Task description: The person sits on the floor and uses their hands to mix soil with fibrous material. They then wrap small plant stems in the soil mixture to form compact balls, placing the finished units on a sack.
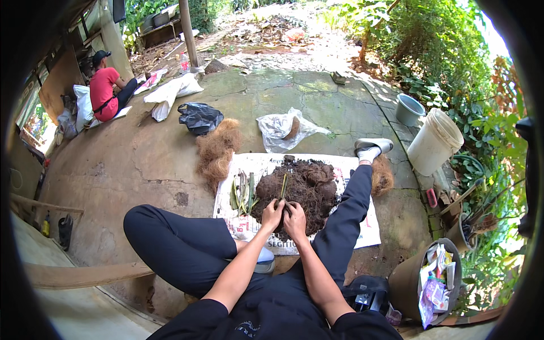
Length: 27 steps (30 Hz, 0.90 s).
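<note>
My left hand point(272, 214) and my right hand point(295, 219) are close together over a heap of dark, fibrous soil point(316, 187). Between their fingertips stands a narrow green leaf piece with yellowish edges point(284, 185), pointing away from me. Its lower end is hidden by the fingers, which look soiled. Beneath the heap lies a flattened white printed sack point(365, 231). To the left of the soil, several long leaf pieces point(243, 193) rest on the sack, some green and some pale.
Brown fibre clumps point(219, 151) flank the sack. Beyond it are a clear plastic bag point(276, 134) and a black plastic bag point(199, 118). At right stand a white bucket point(433, 142) and a bin of refuse point(408, 276). A person in red point(103, 91) sits far left.
</note>
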Each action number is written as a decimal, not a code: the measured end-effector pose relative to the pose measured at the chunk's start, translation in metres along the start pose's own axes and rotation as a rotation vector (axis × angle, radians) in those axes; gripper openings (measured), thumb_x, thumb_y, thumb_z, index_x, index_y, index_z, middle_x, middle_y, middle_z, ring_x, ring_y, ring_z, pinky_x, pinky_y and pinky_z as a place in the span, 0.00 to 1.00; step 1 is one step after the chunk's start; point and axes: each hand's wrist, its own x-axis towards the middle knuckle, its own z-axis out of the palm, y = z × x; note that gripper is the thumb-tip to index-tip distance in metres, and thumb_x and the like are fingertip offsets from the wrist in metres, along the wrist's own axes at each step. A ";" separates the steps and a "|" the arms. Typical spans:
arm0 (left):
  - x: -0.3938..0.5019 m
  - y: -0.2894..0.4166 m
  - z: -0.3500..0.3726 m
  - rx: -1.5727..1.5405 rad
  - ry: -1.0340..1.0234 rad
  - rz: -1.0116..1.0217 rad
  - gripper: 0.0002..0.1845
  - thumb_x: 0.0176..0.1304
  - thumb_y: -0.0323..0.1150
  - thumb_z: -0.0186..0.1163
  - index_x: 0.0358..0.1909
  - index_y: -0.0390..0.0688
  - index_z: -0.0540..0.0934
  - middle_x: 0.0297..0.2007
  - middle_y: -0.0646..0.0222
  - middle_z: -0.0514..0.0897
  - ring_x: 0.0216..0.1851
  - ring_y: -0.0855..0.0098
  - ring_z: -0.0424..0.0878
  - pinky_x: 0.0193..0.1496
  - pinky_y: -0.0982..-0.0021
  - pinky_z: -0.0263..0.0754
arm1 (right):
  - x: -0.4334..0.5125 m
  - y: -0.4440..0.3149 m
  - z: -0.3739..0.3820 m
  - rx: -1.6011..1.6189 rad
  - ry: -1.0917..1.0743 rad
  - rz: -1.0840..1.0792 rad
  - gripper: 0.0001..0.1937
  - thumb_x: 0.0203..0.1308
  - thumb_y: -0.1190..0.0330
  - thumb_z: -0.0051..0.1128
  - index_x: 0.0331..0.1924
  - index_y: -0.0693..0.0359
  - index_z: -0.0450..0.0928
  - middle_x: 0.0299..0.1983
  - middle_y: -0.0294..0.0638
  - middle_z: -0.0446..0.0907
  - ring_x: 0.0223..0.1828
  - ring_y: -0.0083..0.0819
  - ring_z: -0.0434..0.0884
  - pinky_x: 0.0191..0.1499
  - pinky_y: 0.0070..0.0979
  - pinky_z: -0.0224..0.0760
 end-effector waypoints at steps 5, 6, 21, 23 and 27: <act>0.003 -0.002 0.001 0.030 0.187 -0.006 0.28 0.57 0.51 0.54 0.45 0.34 0.76 0.39 0.50 0.81 0.44 0.57 0.79 0.47 0.63 0.70 | 0.004 0.011 0.005 0.586 -0.209 0.198 0.20 0.52 0.76 0.48 0.52 0.61 0.73 0.48 0.44 0.74 0.47 0.35 0.74 0.50 0.29 0.66; 0.003 -0.003 -0.001 0.008 0.161 -0.011 0.27 0.57 0.51 0.54 0.45 0.34 0.76 0.39 0.51 0.81 0.44 0.57 0.79 0.47 0.63 0.70 | 0.007 0.014 0.007 0.716 -0.285 0.394 0.21 0.52 0.77 0.48 0.54 0.60 0.73 0.48 0.42 0.74 0.46 0.32 0.74 0.49 0.28 0.66; 0.024 -0.015 0.002 -0.192 0.061 -0.132 0.24 0.62 0.49 0.52 0.46 0.38 0.75 0.39 0.64 0.80 0.43 0.69 0.76 0.48 0.71 0.68 | -0.001 0.020 0.018 1.262 -0.581 0.973 0.30 0.58 0.37 0.35 0.55 0.48 0.69 0.46 0.34 0.77 0.44 0.29 0.76 0.45 0.44 0.69; 0.023 -0.014 -0.002 -0.568 -0.027 -0.034 0.17 0.64 0.45 0.51 0.40 0.40 0.77 0.34 0.69 0.81 0.38 0.76 0.77 0.43 0.75 0.69 | -0.001 0.017 0.019 1.125 -0.534 0.961 0.28 0.60 0.39 0.34 0.54 0.46 0.69 0.43 0.32 0.78 0.42 0.26 0.76 0.43 0.41 0.70; 0.017 -0.006 -0.004 -0.725 -0.083 -0.072 0.13 0.64 0.41 0.51 0.36 0.42 0.77 0.30 0.72 0.79 0.32 0.79 0.74 0.38 0.78 0.69 | -0.008 0.009 0.020 1.195 -0.534 0.911 0.22 0.63 0.45 0.37 0.54 0.44 0.69 0.44 0.32 0.78 0.39 0.25 0.78 0.39 0.31 0.74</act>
